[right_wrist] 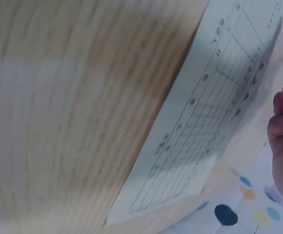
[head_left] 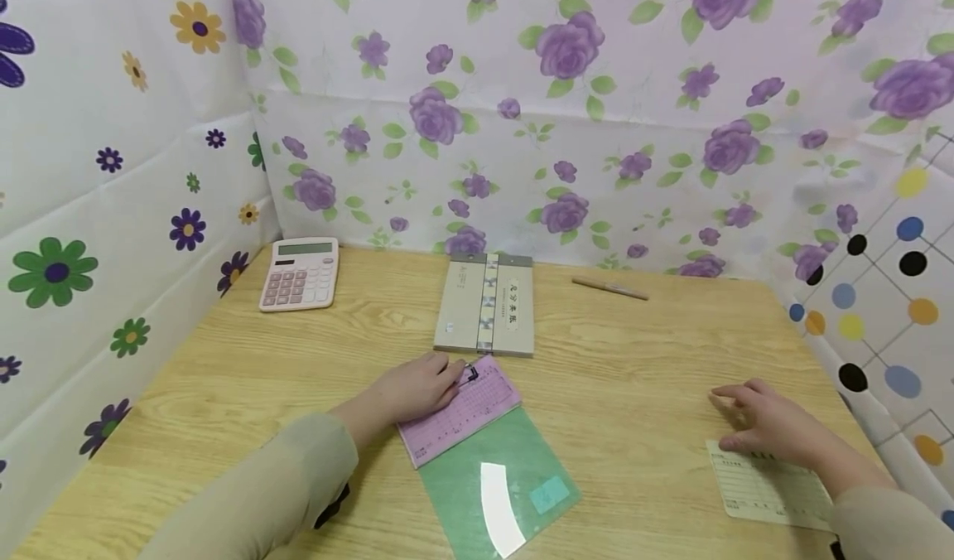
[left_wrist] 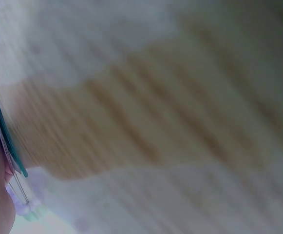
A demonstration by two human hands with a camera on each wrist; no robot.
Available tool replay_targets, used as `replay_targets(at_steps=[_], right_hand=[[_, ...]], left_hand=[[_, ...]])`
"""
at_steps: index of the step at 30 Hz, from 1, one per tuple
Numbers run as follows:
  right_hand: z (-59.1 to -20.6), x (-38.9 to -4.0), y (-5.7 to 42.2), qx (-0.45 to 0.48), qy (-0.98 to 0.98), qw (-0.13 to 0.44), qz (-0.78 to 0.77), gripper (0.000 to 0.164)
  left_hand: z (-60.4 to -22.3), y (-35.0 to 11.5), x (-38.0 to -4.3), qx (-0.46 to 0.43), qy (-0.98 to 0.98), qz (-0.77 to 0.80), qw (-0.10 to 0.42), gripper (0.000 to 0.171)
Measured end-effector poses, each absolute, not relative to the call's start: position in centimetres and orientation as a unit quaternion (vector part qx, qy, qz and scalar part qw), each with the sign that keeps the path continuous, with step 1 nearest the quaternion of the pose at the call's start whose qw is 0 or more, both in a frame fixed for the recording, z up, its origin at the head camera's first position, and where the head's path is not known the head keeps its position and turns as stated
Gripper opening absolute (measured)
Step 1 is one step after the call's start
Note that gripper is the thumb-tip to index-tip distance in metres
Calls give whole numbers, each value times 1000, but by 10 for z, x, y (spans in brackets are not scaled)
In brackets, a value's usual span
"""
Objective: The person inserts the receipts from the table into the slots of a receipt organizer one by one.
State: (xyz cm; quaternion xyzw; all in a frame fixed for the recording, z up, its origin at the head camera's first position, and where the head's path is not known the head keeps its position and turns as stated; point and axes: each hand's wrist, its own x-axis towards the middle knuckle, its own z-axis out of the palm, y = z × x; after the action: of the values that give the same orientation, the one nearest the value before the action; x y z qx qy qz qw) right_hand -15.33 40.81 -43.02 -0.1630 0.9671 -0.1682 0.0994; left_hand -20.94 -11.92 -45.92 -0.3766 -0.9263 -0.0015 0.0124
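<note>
My left hand (head_left: 421,386) grips the upper left edge of a pad of pink printed forms (head_left: 477,403), its fingers by a black binder clip (head_left: 471,373). Under the pink forms is a translucent green sheet (head_left: 477,456) with a white curved patch and a pale blue label. The left wrist view shows the green sheet's edge (left_wrist: 0,117) side-on, beside the clip's wire handle (left_wrist: 19,187). My right hand (head_left: 775,427) hovers with loosely bent fingers over a pale yellow printed slip (head_left: 768,490). This slip (right_wrist: 185,126) lies on the table.
Beyond the left hand lies a beige paper pack (head_left: 458,311) with a patterned band. A pink calculator (head_left: 301,274) is at the back left, a brown pen (head_left: 609,287) at the back right. Flowered cloth (head_left: 507,146) walls the wooden table (head_left: 633,361).
</note>
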Motion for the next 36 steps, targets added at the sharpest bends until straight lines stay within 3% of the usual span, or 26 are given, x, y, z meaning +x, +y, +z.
replay_targets(at_steps=[12,19,31,36], right_hand=[[-433,-124,459,-102,974,116,-163,60],[-443,-120,471,-95,978,103,-152,63],[-435,-139,450,-80,981,98,-150,70],[-433,-132,463,-73,984,86,-140,64]], left_hand=[[-454,-121,-208,-376,-926,4,21,48],[-455,-121,-206,-377,-926,7,24,48],[-459,-118,-206,-387,-922,4,33,47],[-457,-116,-207,-377,-926,-5,20,47]])
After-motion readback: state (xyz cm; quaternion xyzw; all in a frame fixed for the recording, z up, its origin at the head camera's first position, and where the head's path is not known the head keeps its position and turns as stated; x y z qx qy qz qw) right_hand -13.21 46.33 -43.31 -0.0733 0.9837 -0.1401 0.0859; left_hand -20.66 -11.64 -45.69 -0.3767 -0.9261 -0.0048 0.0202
